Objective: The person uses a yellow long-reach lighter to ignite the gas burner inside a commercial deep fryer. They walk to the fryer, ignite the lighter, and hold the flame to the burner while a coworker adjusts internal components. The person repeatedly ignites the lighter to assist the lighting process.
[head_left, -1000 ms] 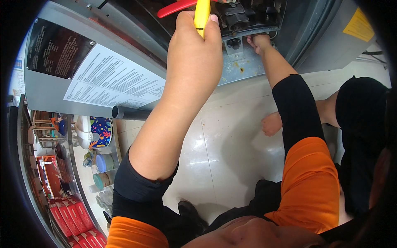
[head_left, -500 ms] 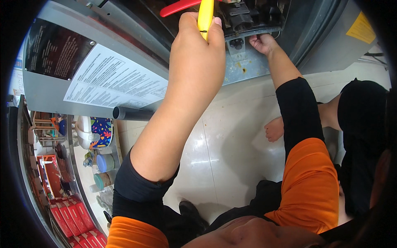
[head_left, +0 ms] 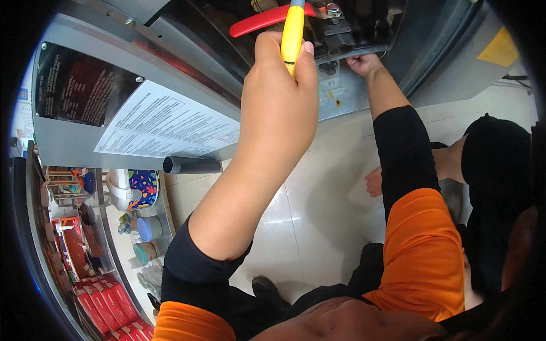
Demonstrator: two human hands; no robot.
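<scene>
My left hand is closed around a yellow stick-like handle with a dark ring and a grey far end; its tip is out of view, so its kind cannot be told. It is raised before an open metal cabinet, beside a red lever handle. My right hand reaches under the lower edge of a dark metal assembly inside the cabinet. Its fingers are curled and partly hidden by that edge, so what they hold, if anything, does not show. Below is a stained metal base panel.
The open cabinet door carries a dark plate and a printed sheet. A dark tube lies below it. At left, a shelf holds tubs and red packages. Another person's hand and dark-clad knee are at right.
The view has shifted slightly, so the cabinet sits a little lower and further right. My left hand still holds the yellow handle; my right hand remains under the assembly's edge.
</scene>
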